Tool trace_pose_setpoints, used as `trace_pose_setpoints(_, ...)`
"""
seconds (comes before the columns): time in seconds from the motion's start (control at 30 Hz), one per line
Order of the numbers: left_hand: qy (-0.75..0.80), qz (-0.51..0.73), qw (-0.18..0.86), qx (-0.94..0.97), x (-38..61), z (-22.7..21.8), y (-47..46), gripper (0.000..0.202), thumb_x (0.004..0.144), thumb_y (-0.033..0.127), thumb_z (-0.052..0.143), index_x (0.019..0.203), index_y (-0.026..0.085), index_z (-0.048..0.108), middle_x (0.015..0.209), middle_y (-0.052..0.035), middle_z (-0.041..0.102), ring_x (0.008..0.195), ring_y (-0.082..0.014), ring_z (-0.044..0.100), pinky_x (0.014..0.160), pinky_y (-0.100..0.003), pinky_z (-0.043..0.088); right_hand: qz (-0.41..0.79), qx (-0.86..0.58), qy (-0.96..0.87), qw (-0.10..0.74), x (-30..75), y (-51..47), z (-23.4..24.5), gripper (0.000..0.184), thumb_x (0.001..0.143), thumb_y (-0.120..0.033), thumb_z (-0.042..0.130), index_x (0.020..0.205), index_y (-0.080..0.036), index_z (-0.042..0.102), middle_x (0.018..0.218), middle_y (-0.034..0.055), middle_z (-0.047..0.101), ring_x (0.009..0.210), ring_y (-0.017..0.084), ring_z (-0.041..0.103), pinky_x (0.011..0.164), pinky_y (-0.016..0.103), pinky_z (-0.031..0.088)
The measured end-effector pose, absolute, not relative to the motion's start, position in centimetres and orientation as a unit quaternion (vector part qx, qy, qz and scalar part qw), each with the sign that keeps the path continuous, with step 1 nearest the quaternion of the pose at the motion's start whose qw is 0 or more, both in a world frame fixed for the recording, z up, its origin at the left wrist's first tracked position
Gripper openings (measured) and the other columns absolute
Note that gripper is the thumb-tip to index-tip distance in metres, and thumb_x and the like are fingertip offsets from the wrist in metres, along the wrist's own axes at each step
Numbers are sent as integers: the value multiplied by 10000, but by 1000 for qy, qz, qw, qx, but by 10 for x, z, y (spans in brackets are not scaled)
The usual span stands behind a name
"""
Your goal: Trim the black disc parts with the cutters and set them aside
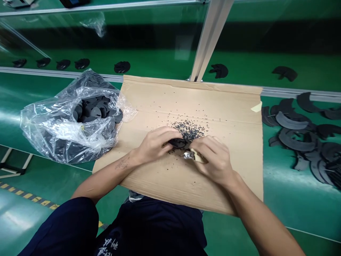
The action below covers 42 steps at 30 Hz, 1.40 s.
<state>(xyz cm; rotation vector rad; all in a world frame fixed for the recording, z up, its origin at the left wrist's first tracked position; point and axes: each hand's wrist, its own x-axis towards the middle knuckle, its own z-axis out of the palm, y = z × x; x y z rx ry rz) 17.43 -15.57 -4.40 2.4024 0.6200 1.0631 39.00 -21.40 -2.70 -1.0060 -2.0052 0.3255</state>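
Only lettering in sight, folks: white characters (105,246) across the dark shirt (157,227) at the bottom edge, cut off and unreadable!

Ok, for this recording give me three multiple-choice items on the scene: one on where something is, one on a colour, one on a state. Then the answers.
1. Where is the clear plastic bag of discs relative to the cardboard sheet?
A) At its right side
B) Against its left side
C) Under the hands

2. What colour are the crumbs on the cardboard?
A) White
B) Green
C) Black

3. What is the left hand doing?
A) Holding a black piece
B) Reaching into the bag
C) Lying open on the green bench

Answers:
1 B: the bag sits at the sheet's left edge.
2 C: dark specks heap beside the hands.
3 A: its fingers close over the piece.
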Motion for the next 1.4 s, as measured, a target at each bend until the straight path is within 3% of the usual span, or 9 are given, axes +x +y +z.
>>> trace_pose_setpoints(0.1,218,352,155,897,174,-48,-156,374,892,-9,491,1163,177,669,1081,-82,730,995,-155,690,849,-301,606,271,-346,-787,433,389,-217,-21,75,898,-149,646,907,-224,641,833,24,697,725,143,643,627,294,494)
trace_pose_setpoints(0.17,213,353,182,893,174,-48,-155,391,869,-23,472,1154,158,670,1077,-93,726,1008,-159,691,853,-304,611,324,-373,-739,457,392,-216,-19,58,896,-177,663,923,-225,643,833,15,690,698,133,639,618,283,503)
trace_pose_setpoints(0.27,213,373,263,864,174,-44,-155,411,849,-23,472,1160,164,666,1081,-82,733,1037,-149,700,903,-309,612,200,-477,-717,467,402,-211,-24,89,894,-167,636,959,-225,655,841,25,683,723,155,623,652,307,488)
trace_pose_setpoints(0.4,218,385,327,835,173,-40,-158,415,850,-18,498,1162,190,676,1089,-62,755,1055,-145,712,937,-313,609,25,-489,-798,351,411,-205,-34,139,910,-141,555,981,-209,654,842,45,689,764,175,577,674,318,419)
trace_pose_setpoints(0.53,229,394,343,822,173,-38,-160,385,848,-3,536,1149,181,689,1064,-60,763,1004,-139,724,887,-284,615,-34,-485,-820,301,408,-207,-35,194,901,-97,506,988,-198,647,805,36,669,730,163,515,648,311,350)
trace_pose_setpoints(0.83,229,398,351,816,175,-38,-161,349,868,15,569,1142,184,703,1065,-65,770,998,-141,728,887,-283,611,-41,-488,-818,301,405,-210,-34,215,893,-86,491,998,-195,643,794,34,651,737,161,500,655,310,346)
trace_pose_setpoints(1.2,221,414,368,802,175,-41,-163,307,873,42,614,1119,185,730,1035,-61,782,959,-138,738,867,-260,605,-140,-494,-811,281,402,-215,-33,133,942,-140,572,941,-203,689,631,-4,609,617,130,472,594,306,325)
trace_pose_setpoints(1.4,309,392,504,704,178,-35,-168,241,878,292,735,1085,168,724,1009,-65,769,897,-156,722,814,-264,589,25,-498,-790,356,403,-212,-37,223,936,-106,487,967,-159,702,708,23,645,615,123,536,588,262,405)
